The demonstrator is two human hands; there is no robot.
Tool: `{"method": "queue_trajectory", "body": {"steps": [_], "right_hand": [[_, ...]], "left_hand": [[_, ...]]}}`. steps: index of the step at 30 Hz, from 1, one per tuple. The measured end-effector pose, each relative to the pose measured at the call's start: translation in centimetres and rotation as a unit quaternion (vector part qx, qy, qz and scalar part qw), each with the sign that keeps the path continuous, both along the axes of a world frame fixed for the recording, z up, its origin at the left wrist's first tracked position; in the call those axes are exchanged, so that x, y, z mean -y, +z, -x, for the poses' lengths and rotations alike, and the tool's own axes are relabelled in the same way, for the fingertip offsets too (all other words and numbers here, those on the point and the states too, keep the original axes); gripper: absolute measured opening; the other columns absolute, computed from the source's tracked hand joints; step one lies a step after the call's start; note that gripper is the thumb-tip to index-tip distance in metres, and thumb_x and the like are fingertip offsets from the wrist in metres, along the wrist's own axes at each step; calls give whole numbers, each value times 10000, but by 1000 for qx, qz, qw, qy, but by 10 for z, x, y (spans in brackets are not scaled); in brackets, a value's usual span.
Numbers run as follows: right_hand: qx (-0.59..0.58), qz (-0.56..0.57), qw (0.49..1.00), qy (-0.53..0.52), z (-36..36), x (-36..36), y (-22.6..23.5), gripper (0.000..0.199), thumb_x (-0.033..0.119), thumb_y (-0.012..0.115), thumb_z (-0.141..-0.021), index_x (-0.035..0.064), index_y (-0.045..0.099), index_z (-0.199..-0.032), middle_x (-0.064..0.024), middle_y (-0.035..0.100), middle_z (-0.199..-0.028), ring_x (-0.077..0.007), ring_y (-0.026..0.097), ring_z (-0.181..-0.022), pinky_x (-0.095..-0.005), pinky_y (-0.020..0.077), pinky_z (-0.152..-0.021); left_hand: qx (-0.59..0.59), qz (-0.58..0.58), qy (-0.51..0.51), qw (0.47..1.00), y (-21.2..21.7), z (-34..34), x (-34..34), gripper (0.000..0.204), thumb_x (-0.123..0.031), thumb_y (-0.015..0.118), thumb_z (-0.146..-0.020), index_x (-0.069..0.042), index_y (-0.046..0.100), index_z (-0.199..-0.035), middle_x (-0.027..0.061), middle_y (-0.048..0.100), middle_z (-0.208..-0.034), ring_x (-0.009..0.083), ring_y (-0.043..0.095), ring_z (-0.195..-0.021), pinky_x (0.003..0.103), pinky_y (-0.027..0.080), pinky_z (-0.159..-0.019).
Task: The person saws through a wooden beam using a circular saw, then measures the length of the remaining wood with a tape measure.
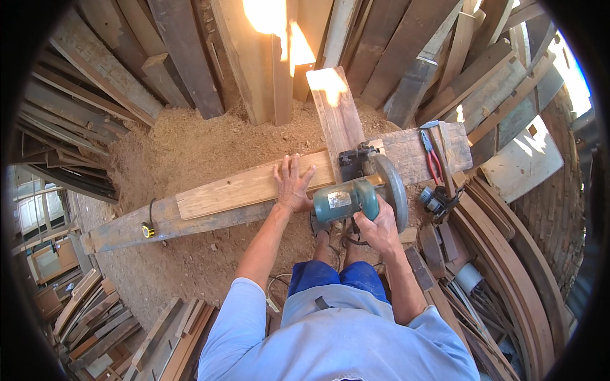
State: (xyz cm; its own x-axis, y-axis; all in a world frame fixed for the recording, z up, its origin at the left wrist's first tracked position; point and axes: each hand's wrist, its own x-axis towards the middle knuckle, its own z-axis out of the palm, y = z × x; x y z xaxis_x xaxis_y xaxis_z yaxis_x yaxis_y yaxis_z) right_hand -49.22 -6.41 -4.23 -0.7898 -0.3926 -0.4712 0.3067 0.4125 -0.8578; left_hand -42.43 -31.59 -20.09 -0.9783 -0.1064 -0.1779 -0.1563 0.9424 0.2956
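Sawing, I'd say: right hand (380, 223) clenched round the circular saw (343, 199), left hand (293, 187) spread on the plank (229, 193), next move wanting steady pressure.

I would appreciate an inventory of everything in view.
Circular saw: 1, teal-grey, centre
Pale board: 1, tan, left of saw
Short board: 1, brown, beyond saw
Long plank: 1, greyish, beneath pale board
Pliers: 1, red-handled, right of saw
Wooden stick: 1, brown, beside pliers
Tape measure: 1, yellow-black, plank's left side
Power tool: 1, teal-black, near pliers
Panel: 1, whitish, far right
Sawdust: uncounted, tan, ground beyond board
Leaning timbers: many, brownish, top
Offcuts: many, brown, lower left
Long beams: several, brown, lower right
Shirt: 1, light blue, bottom
Shorts: 1 pair, blue, lower centre
Left hand: 1, bare, on pale board
Right hand: 1, bare, gripping saw
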Motion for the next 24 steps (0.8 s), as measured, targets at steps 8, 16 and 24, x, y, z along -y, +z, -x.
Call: {"method": "queue_trajectory", "body": {"steps": [8, 16, 24], "right_hand": [[-17, 32, 999, -9, 1, 5, -2, 318, 88, 679, -857, -40, 649, -1147, -74, 659, -864, -154, 621, -802, -330, 524, -759], [-14, 14, 1000, 8, 9, 7, 1, 327, 84, 670, -852, -46, 649, -1151, -125, 680, -913, -199, 644, -864, -361, 527, -817], [-22, 24, 999, 4, 16, 11, -5, 348, 86, 676, -848, -46, 647, -1169, -138, 694, -927, -215, 665, -877, -373, 534, -823]], "left_hand": [[-28, 31, -13, 999, -25, -7, 6, 1050, -407, 926, -551, -239, 512, -1502, 284, 203, -1650, 516, 102, -1544, 734, 47, -1212], [-69, 22, -19, 997, -33, -8, 8, 1028, -331, 924, -525, -244, 527, -1470, 291, 242, -1621, 529, 149, -1517, 752, 90, -1185], [-54, 42, -19, 997, -33, -7, 7, 1020, -322, 914, -547, -245, 512, -1482, 299, 244, -1615, 533, 142, -1520, 757, 82, -1188]]}}
